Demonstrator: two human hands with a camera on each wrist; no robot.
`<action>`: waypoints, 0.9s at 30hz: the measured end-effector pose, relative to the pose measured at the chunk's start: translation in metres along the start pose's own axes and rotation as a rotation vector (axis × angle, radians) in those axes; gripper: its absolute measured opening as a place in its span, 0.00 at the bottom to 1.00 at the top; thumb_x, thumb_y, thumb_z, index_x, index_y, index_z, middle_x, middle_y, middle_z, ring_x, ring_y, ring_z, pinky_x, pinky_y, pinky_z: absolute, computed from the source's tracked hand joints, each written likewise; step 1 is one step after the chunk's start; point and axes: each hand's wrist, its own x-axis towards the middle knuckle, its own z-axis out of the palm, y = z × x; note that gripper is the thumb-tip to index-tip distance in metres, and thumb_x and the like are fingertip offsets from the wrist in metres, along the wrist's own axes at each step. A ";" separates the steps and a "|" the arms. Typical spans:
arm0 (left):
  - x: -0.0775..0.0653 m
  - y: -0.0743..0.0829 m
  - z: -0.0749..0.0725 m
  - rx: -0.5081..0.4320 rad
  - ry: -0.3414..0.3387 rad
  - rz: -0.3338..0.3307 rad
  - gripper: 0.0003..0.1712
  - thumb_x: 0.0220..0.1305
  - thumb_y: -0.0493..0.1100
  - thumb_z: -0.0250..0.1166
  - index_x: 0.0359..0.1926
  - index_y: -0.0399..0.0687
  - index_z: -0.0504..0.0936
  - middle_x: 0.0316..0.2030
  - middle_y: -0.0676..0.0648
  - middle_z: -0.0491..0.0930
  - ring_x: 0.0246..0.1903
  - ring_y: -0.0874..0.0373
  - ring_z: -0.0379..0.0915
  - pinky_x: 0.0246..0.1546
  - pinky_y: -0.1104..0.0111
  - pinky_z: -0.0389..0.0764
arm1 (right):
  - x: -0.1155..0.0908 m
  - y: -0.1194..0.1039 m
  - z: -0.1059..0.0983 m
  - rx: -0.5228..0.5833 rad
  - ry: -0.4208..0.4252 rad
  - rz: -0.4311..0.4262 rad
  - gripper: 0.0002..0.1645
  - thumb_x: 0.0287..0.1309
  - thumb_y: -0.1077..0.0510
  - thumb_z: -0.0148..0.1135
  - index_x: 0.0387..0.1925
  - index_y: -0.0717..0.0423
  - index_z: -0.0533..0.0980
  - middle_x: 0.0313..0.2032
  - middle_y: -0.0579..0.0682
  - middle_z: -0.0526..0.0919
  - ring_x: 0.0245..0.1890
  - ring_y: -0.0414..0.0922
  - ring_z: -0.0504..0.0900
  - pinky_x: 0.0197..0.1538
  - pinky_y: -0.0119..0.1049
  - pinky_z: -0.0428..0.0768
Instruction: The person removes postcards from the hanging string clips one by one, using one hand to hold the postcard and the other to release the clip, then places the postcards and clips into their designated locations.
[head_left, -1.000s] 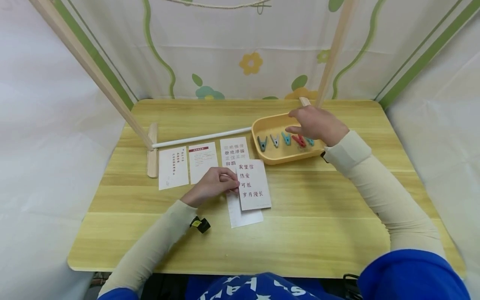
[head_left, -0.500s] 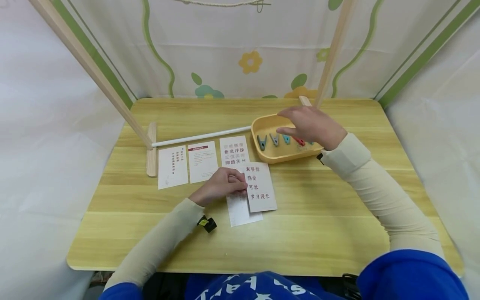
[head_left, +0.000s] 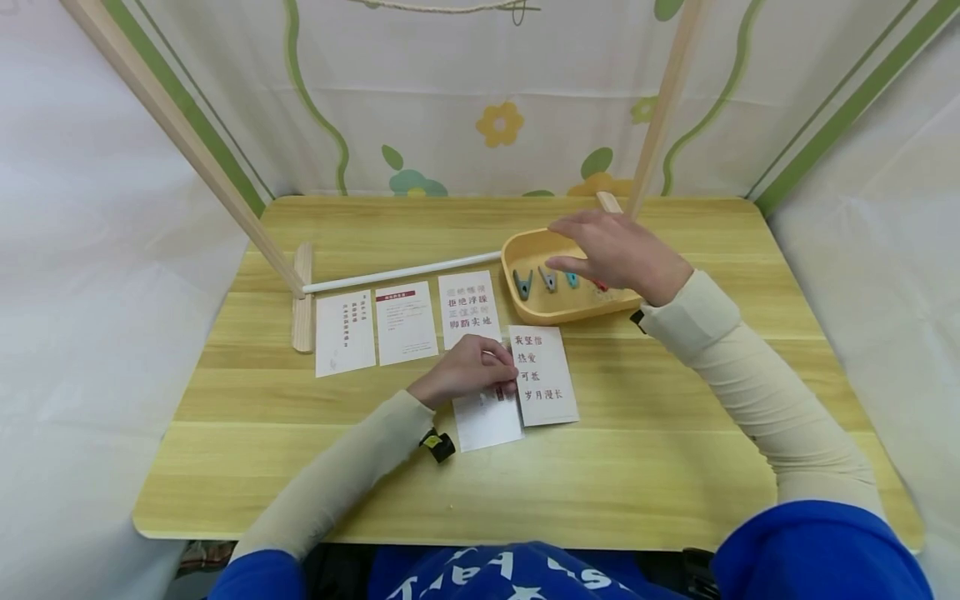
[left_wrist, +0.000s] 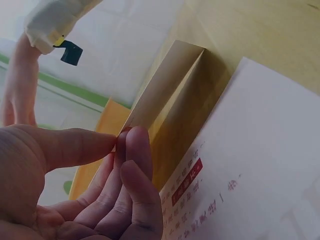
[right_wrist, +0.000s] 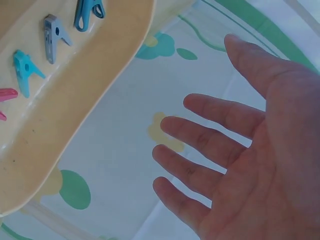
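My left hand [head_left: 474, 367] pinches the left edge of a white card [head_left: 546, 383] printed with dark red characters. In the left wrist view the card [left_wrist: 167, 82] is seen nearly edge-on between thumb and fingers, tilted up from the table. Beneath that hand lie two more printed cards, an upper one [head_left: 468, 300] and a lower one [head_left: 487, 425], partly hidden by it. My right hand [head_left: 626, 254] hovers over the yellow tray [head_left: 555, 317] with fingers spread and holding nothing. Several clothespins, including a dark teal one [head_left: 522, 285] and a grey one [right_wrist: 52, 37], lie in the tray.
Two further cards, one with vertical writing [head_left: 343, 337] and one with a red heading [head_left: 407, 325], lie at left. A white rod [head_left: 405, 273] runs behind them between wooden posts, the left post [head_left: 202, 167] and the right post [head_left: 663, 108]. A rope [head_left: 442, 7] hangs above.
My left hand has slid right with the card, uncovering more of the cards beneath. My right hand has shifted slightly left over the tray, fingers still spread.
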 end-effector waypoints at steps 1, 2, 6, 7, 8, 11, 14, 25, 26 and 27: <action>0.002 0.000 0.002 0.007 0.003 0.005 0.05 0.70 0.38 0.69 0.42 0.39 0.86 0.36 0.36 0.91 0.33 0.53 0.89 0.30 0.72 0.80 | 0.000 -0.001 0.000 0.000 0.002 -0.004 0.40 0.75 0.40 0.61 0.76 0.58 0.68 0.75 0.64 0.70 0.77 0.62 0.68 0.78 0.61 0.68; 0.004 0.000 0.004 0.019 0.008 0.009 0.05 0.70 0.38 0.69 0.42 0.39 0.87 0.35 0.37 0.91 0.32 0.54 0.89 0.28 0.72 0.80 | -0.001 -0.001 0.000 0.003 0.006 -0.010 0.40 0.75 0.40 0.62 0.76 0.58 0.68 0.76 0.64 0.70 0.77 0.62 0.68 0.78 0.61 0.68; 0.012 0.003 0.013 0.101 0.022 0.025 0.05 0.69 0.37 0.70 0.39 0.38 0.87 0.33 0.39 0.91 0.30 0.55 0.89 0.24 0.73 0.79 | -0.003 -0.004 0.002 0.001 0.040 -0.058 0.39 0.74 0.40 0.63 0.75 0.58 0.69 0.75 0.64 0.71 0.76 0.63 0.69 0.77 0.61 0.70; 0.013 0.004 0.015 0.132 0.027 0.031 0.04 0.68 0.37 0.70 0.39 0.39 0.88 0.32 0.40 0.91 0.29 0.55 0.89 0.23 0.73 0.79 | -0.003 -0.005 0.003 -0.002 0.052 -0.072 0.39 0.74 0.40 0.63 0.75 0.59 0.69 0.74 0.64 0.72 0.75 0.63 0.69 0.77 0.61 0.70; 0.014 0.005 0.018 0.165 0.031 0.038 0.04 0.68 0.37 0.70 0.38 0.39 0.88 0.31 0.41 0.92 0.29 0.55 0.89 0.23 0.74 0.79 | -0.003 -0.006 0.003 -0.004 0.061 -0.082 0.39 0.74 0.41 0.64 0.75 0.59 0.69 0.74 0.65 0.73 0.75 0.63 0.70 0.77 0.61 0.70; 0.017 0.009 0.022 0.255 0.043 0.054 0.06 0.68 0.39 0.71 0.34 0.41 0.88 0.29 0.43 0.92 0.28 0.55 0.89 0.20 0.75 0.78 | -0.003 -0.008 0.004 -0.022 0.072 -0.089 0.40 0.73 0.40 0.64 0.75 0.58 0.69 0.73 0.64 0.73 0.76 0.63 0.70 0.76 0.62 0.71; 0.018 0.012 0.025 0.312 0.050 0.057 0.07 0.68 0.39 0.71 0.32 0.42 0.89 0.28 0.44 0.91 0.26 0.55 0.88 0.19 0.75 0.77 | -0.003 -0.010 0.006 -0.035 0.062 -0.082 0.41 0.74 0.38 0.63 0.76 0.56 0.68 0.74 0.63 0.72 0.77 0.63 0.68 0.76 0.62 0.71; 0.016 0.023 0.030 0.428 0.038 0.007 0.14 0.70 0.44 0.69 0.30 0.43 0.93 0.26 0.46 0.92 0.19 0.60 0.80 0.17 0.76 0.73 | -0.008 -0.015 0.011 0.029 0.052 -0.080 0.44 0.75 0.37 0.60 0.79 0.57 0.63 0.77 0.63 0.68 0.79 0.65 0.62 0.80 0.62 0.65; 0.015 0.023 0.031 0.437 0.036 0.007 0.14 0.70 0.45 0.69 0.30 0.43 0.93 0.26 0.46 0.92 0.19 0.60 0.79 0.17 0.76 0.72 | -0.009 -0.015 0.013 0.030 0.047 -0.077 0.45 0.75 0.37 0.60 0.80 0.57 0.62 0.78 0.63 0.67 0.80 0.65 0.61 0.80 0.62 0.64; 0.014 0.024 0.031 0.438 0.034 0.001 0.14 0.70 0.45 0.69 0.31 0.43 0.93 0.26 0.46 0.92 0.19 0.61 0.79 0.17 0.76 0.72 | -0.010 -0.016 0.015 0.038 0.036 -0.070 0.46 0.75 0.36 0.59 0.81 0.57 0.61 0.79 0.63 0.64 0.81 0.66 0.58 0.81 0.62 0.62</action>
